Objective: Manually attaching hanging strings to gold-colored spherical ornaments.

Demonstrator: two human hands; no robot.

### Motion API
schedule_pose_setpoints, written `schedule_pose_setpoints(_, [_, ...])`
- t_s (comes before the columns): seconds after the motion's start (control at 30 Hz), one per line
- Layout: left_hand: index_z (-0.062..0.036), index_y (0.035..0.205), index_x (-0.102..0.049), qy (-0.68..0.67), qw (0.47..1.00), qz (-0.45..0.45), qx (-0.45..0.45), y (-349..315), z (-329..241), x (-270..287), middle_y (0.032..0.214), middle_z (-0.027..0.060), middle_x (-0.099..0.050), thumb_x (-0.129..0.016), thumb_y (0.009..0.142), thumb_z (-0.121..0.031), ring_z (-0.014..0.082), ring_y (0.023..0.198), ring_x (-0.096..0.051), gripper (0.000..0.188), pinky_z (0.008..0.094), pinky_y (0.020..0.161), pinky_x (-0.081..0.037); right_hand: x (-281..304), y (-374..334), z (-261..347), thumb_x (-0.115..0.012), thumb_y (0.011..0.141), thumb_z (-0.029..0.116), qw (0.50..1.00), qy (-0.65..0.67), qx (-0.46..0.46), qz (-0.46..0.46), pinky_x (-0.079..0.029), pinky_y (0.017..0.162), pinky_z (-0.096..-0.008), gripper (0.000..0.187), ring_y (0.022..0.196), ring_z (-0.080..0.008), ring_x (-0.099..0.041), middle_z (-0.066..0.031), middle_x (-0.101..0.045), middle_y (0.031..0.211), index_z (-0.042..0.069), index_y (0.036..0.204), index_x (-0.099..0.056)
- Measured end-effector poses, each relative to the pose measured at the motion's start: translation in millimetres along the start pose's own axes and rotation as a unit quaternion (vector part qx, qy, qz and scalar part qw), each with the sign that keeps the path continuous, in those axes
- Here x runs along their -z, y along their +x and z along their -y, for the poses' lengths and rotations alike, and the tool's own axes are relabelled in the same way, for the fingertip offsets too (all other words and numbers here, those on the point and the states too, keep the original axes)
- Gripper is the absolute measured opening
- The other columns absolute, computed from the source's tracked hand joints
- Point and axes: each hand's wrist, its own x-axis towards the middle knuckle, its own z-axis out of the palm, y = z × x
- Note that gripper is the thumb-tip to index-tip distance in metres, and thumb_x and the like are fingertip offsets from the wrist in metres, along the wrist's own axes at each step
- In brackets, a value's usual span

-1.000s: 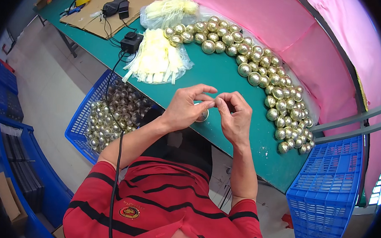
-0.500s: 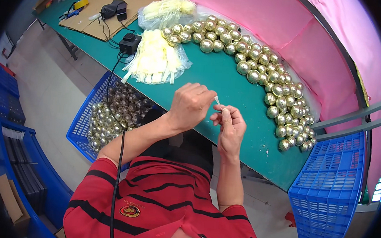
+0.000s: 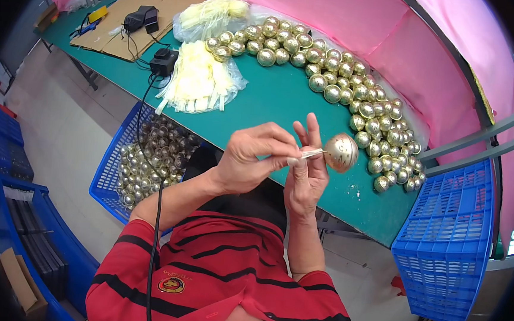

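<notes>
My left hand (image 3: 251,160) pinches a thin pale strip (image 3: 310,154) that runs to a gold bell ball (image 3: 340,152). My right hand (image 3: 308,164) is raised beside it, fingers partly spread, thumb and finger closed on the same strip near the ball. The ball hangs just right of my fingertips, above the green table (image 3: 273,102). A long pile of several gold balls (image 3: 345,89) curves along the table's far side. Two bundles of pale yellow strips (image 3: 200,79) lie at the left of the table.
A blue crate full of gold balls (image 3: 150,159) stands on the floor at my left. An empty blue crate (image 3: 448,245) sits at the right. Black power adapters (image 3: 164,61) and cables lie by cardboard sheets (image 3: 129,26) at the far left. Pink cloth (image 3: 408,46) backs the table.
My hands have lifted from the table edge. The gold ball, earlier hidden between my fingers, now hangs out to the right on the strip, and my right fingers have spread.
</notes>
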Motion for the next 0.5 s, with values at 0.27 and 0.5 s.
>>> schedule_pose_setpoints(0.27, [0.0009, 0.098, -0.078, -0.215, 0.956, -0.049, 0.193, -3, 11, 10, 0.097, 0.0094, -0.073, -0.074, 0.094, -0.003, 0.0134, 0.088, -0.067, 0.007, 0.0278, 0.076, -0.056, 6, 19, -8, -0.065, 0.104, 0.012, 0.994, -0.104, 0.031, 0.03, -0.053, 0.098, -0.0403, 0.01, 0.119, -0.0269, -0.062, -0.0208, -0.057, 0.145, 0.003, 0.103, -0.064])
schedule_pose_setpoints(0.5, [0.0022, 0.097, -0.078, -0.239, 0.921, -0.003, 0.308, -9, 19, 22, 0.088, 0.0046, -0.075, -0.074, 0.096, -0.007, 0.0097, 0.082, -0.069, 0.01, 0.0261, 0.074, -0.057, 9, 24, 5, -0.066, 0.099, 0.003, 0.941, -0.323, 0.056, 0.08, -0.056, 0.087, -0.0365, 0.004, 0.104, -0.0235, -0.069, -0.018, -0.07, 0.119, 0.0, 0.097, -0.064])
